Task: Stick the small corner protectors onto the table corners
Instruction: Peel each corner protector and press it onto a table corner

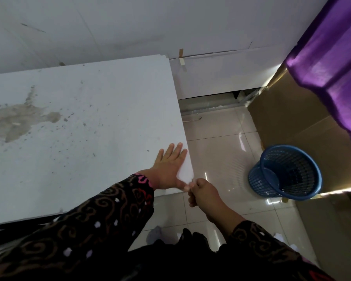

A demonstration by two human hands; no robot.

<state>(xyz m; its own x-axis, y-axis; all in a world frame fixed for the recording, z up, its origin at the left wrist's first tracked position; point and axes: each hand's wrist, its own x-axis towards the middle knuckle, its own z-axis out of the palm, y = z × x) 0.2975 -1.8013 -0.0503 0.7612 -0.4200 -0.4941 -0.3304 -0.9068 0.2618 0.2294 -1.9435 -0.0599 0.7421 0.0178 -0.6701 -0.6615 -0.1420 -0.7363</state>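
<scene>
The white table (85, 122) fills the left of the view, and its near right corner lies at the centre. My left hand (169, 167) rests flat on the tabletop beside that corner, fingers straight and spread, thumb stretched toward the corner. My right hand (201, 192) is curled at the corner itself, its fingertips pinched together against the corner's tip next to my left thumb. Whatever it pinches is too small and pale to make out, so no corner protector can be picked out.
A blue mesh waste basket (286, 173) stands on the tiled floor (221, 138) right of the table. Cardboard panels (292, 122) and a purple curtain (332, 67) close off the right side. A white wall (130, 27) runs behind the table. A brown stain (18, 120) marks the tabletop.
</scene>
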